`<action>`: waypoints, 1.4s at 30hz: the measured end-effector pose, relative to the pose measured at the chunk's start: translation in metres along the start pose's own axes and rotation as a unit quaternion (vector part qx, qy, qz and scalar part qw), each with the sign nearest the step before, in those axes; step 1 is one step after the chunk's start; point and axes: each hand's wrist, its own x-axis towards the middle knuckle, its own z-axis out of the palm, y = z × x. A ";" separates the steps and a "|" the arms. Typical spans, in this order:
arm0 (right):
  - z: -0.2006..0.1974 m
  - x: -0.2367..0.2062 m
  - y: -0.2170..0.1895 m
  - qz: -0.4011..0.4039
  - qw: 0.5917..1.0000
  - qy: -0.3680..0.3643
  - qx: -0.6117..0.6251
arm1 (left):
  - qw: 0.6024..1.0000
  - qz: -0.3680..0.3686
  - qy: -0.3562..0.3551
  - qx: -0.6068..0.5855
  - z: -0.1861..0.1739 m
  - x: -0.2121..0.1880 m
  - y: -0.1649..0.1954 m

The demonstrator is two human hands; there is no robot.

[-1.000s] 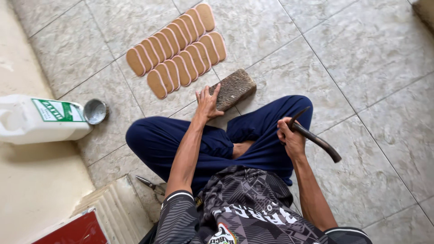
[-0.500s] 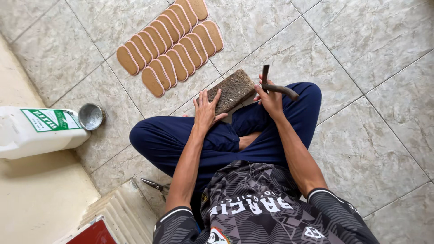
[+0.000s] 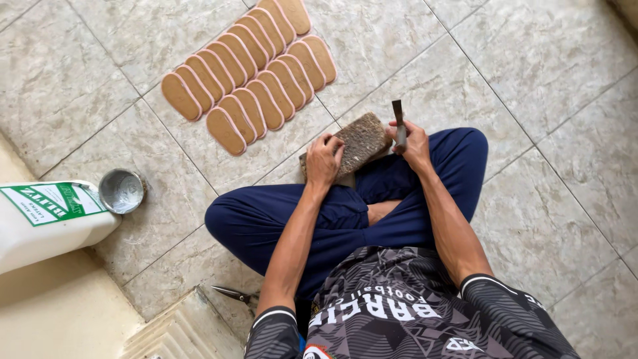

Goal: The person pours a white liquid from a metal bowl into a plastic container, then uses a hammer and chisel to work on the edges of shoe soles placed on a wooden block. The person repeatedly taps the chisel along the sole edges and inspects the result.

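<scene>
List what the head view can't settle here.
- Tool in right hand: the hand covers its lower end, so its kind is unclear.
- Rough block: near end hidden under left hand.
- White jug: cut off by the left frame edge.
- Scissors: partly behind the left arm.

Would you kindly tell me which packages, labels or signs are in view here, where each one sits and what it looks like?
White plastic jug: lying on its side at the left edge, on the floor by the cream step.
Label: on the jug's upper face, rectangular, green and white with print.
Small metal tin: open, round, grey inside, standing just right of the jug.
No signs or screens.
</scene>
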 end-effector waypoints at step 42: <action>0.008 0.013 0.036 -0.156 0.981 -0.033 -0.108 | 0.991 -0.121 -0.039 0.030 -0.046 -0.031 -0.052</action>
